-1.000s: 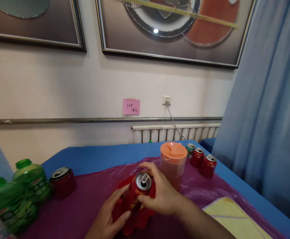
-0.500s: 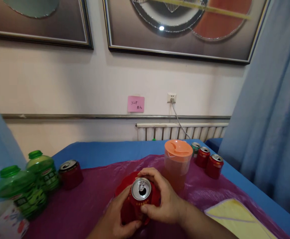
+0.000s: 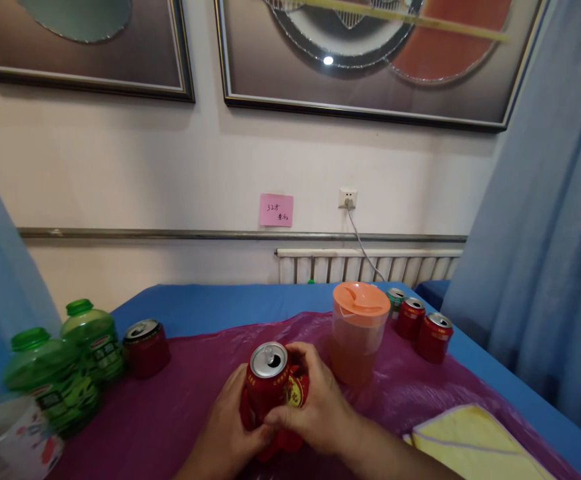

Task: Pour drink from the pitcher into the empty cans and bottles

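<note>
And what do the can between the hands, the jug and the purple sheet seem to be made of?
Can: metal, probably aluminium; bare silvery top, red printed side. Jug: likely plastic; cloudy see-through body, smooth orange lid. Purple sheet: probably thin plastic film; shiny wrinkles.

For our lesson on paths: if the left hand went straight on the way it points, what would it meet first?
Probably the held red can: the left hand appears right against its side, though exact contact is unclear.

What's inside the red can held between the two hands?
In the red can, only darkness shows through the opening; its top covers the rest, hiding any contents.
</note>
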Tool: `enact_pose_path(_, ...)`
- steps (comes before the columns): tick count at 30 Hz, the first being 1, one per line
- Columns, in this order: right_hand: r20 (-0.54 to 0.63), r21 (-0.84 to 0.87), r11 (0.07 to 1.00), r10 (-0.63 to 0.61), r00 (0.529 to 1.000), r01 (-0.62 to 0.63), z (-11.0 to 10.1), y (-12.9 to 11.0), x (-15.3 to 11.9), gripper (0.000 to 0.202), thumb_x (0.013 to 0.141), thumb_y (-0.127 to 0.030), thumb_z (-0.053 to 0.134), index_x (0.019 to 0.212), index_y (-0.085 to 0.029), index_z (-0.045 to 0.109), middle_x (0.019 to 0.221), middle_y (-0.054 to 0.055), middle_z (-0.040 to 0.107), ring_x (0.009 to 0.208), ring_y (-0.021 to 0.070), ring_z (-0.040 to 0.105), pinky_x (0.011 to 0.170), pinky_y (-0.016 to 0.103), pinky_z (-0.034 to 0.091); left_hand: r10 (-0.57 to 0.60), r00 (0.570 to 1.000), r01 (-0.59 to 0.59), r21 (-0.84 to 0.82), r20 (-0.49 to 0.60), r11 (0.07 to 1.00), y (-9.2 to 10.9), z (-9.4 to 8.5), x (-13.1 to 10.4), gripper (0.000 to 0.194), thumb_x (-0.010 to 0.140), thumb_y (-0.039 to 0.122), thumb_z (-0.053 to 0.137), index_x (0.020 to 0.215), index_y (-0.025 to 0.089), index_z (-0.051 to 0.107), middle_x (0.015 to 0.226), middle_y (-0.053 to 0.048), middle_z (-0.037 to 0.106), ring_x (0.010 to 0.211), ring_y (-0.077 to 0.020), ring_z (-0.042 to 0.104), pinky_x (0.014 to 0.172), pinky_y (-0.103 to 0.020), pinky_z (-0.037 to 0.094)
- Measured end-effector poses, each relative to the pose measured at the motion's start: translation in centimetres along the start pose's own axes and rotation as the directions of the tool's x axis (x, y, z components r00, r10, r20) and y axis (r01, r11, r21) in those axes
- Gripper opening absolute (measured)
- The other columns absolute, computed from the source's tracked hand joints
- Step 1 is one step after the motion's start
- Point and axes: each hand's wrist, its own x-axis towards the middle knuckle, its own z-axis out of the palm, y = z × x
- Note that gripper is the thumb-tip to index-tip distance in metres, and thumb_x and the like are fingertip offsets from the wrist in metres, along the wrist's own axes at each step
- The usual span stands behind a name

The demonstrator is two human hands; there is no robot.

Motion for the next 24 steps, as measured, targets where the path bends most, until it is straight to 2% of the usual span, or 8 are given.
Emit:
enact_pose_path(3, -0.034, 0.021, 0.999, 0.025, 0.999, -0.024, 0.2, -0.3, 0.1, 0.073, 0.056, -0.021, 0.089, 0.120, -0.025, 0.055, 0.119, 0.006, 0.068, 0.110, 0.0264, 0.065, 0.099, 0.044, 0.049, -0.001, 1.000, 0.000, 0.021, 0.028, 1.000, -0.4, -0.1, -0.1, 0.070, 0.077, 0.049, 0.079, 0.138, 0.024, 0.055, 0.136, -0.012, 0.067, 0.120, -0.0365, 0.066, 0.103, -0.050, 0.055)
enact_pose_path(8, -0.045, 0.037, 0.999, 0.005, 0.999, -0.003, -0.1, -0.7, 0.3, 0.068, 0.057, -0.022, 0.087, 0.117, -0.025, 0.057, 0.116, 0.006, 0.069, 0.106, 0.0261, 0.065, 0.096, 0.044, 0.050, -0.013, 0.997, 0.016, -0.046, 0.077, 0.999, -1.7, -0.2, -0.5, 0.068, 0.085, 0.050, 0.070, 0.145, 0.023, 0.050, 0.139, -0.014, 0.066, 0.126, -0.0376, 0.063, 0.105, -0.050, 0.054)
enact_pose_path(12, -0.021, -0.005, 1.000, 0.024, 0.999, -0.024, -0.4, -0.9, 0.6, 0.068, 0.055, -0.023, 0.089, 0.116, -0.026, 0.060, 0.114, 0.005, 0.070, 0.102, 0.0255, 0.067, 0.094, 0.043, 0.051, -0.048, 0.998, 0.050, -0.086, 0.030, 0.995, -1.9, 0.4, -0.6, 0.065, 0.084, 0.054, 0.071, 0.138, 0.021, 0.057, 0.132, -0.014, 0.071, 0.114, -0.0363, 0.071, 0.099, -0.048, 0.059)
enact_pose_path(17, 0.038, -0.039, 0.999, -0.017, 0.999, 0.018, -0.5, -0.6, 0.8, 0.068, 0.057, -0.027, 0.090, 0.118, -0.026, 0.060, 0.111, 0.004, 0.070, 0.100, 0.0250, 0.067, 0.092, 0.042, 0.052, -0.102, 0.990, 0.090, -0.117, -0.101, 0.989, -0.7, 1.2, -0.7, 0.068, 0.076, 0.060, 0.075, 0.130, 0.021, 0.064, 0.124, -0.012, 0.075, 0.105, -0.0357, 0.074, 0.095, -0.046, 0.060)
enact_pose_path(19, 0.038, -0.079, 0.992, -0.094, 0.995, 0.097, -0.7, -0.6, 0.6, 0.069, 0.060, -0.029, 0.088, 0.122, -0.024, 0.058, 0.118, 0.007, 0.067, 0.105, 0.0272, 0.065, 0.094, 0.044, 0.052, -0.098, 0.988, 0.085, -0.111, -0.120, 0.990, -0.5, 1.1, -0.7, 0.067, 0.076, 0.061, 0.074, 0.129, 0.021, 0.064, 0.124, -0.012, 0.076, 0.104, -0.0348, 0.075, 0.095, -0.044, 0.060)
enact_pose_path(21, 0.010, -0.139, 0.957, -0.255, 0.967, 0.254, -1.1, -1.1, 0.3, 0.069, 0.067, -0.029, 0.083, 0.129, -0.023, 0.053, 0.131, 0.013, 0.060, 0.118, 0.0307, 0.060, 0.100, 0.047, 0.049, -0.081, 0.989, 0.072, -0.076, -0.122, 0.994, -0.9, 0.8, -0.6, 0.067, 0.074, 0.060, 0.076, 0.127, 0.020, 0.064, 0.124, -0.013, 0.076, 0.102, -0.0346, 0.076, 0.094, -0.044, 0.061)
enact_pose_path(24, -0.135, -0.236, 0.843, -0.520, 0.843, 0.483, -2.9, -2.7, -0.1, 0.058, 0.081, -0.025, 0.068, 0.135, -0.026, 0.047, 0.133, 0.015, 0.054, 0.126, 0.0318, 0.053, 0.105, 0.051, 0.045, -0.073, 0.989, 0.074, 0.001, -0.128, 0.997, -1.9, 0.4, -0.4, 0.069, 0.072, 0.059, 0.077, 0.126, 0.019, 0.064, 0.119, -0.013, 0.077, 0.099, -0.0353, 0.077, 0.091, -0.044, 0.062)
